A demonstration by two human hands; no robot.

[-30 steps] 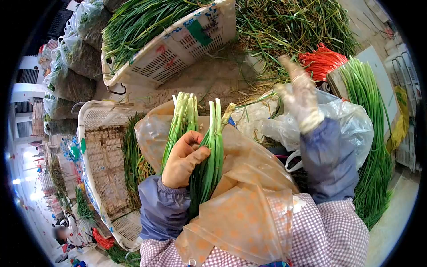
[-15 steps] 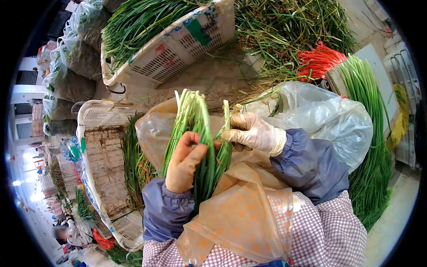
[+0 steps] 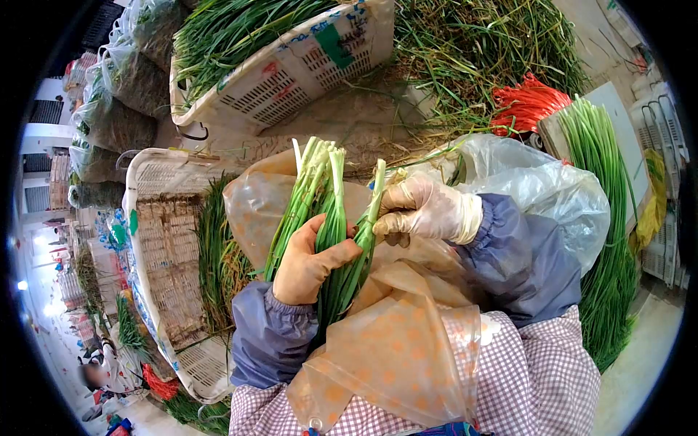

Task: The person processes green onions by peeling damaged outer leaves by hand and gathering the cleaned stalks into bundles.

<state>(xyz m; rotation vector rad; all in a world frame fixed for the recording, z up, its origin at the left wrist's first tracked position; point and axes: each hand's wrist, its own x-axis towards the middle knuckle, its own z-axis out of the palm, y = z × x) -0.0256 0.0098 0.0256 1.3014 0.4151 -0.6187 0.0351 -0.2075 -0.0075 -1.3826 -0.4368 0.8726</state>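
Observation:
My left hand [image 3: 311,260], gloved with fingertips showing, is closed around a bunch of garlic chives [image 3: 297,207], white ends up and leaves hanging toward my lap. A small clump of chives [image 3: 377,190] stands a little apart on the right of the bunch. My right hand [image 3: 423,209], in a whitish, soiled glove, pinches that clump below its pale end. Its far fingers are partly hidden. Beneath both hands, an orange-dotted plastic sheet [image 3: 396,341] covers part of my checked apron [image 3: 542,363].
A white crate [image 3: 291,80] of chives stands ahead; another crate [image 3: 171,254] is at left. Loose trimmings [image 3: 480,51] lie heaped at the back. Red ties [image 3: 527,105], clear plastic [image 3: 534,185] and long chives [image 3: 607,240] are at right. A person [image 3: 120,370] sits far left.
My right hand has shifted slightly right. My left thumb has moved right across the leaves, and the small clump stands slightly farther from the main bunch. The whole view has shifted a little.

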